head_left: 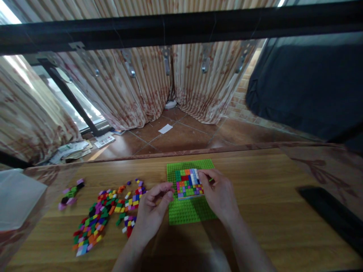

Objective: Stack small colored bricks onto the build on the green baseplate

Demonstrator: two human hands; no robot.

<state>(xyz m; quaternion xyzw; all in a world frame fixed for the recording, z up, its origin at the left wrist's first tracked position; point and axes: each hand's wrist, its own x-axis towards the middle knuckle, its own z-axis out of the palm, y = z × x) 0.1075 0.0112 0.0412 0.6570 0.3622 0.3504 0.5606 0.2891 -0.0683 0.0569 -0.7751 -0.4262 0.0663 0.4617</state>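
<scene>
A green studded baseplate (188, 216) lies on the wooden table, carrying a low block of multicoloured toy bricks (185, 185) built up in its middle. My right hand (221, 194) is at the right side of this block, thumb and forefinger closed together by the white bricks; whatever they pinch is hidden. Off the block's left edge, my left hand (154, 207) holds its thumb and forefinger close together, with something too small to make out at the tips.
Loose coloured bricks (98, 219) are spread over the table's left part. Further left lies a small group of green, black and pink bricks (70, 194). A translucent white container (19, 198) stands at the left edge, and a dark elongated object (331, 215) lies at the right.
</scene>
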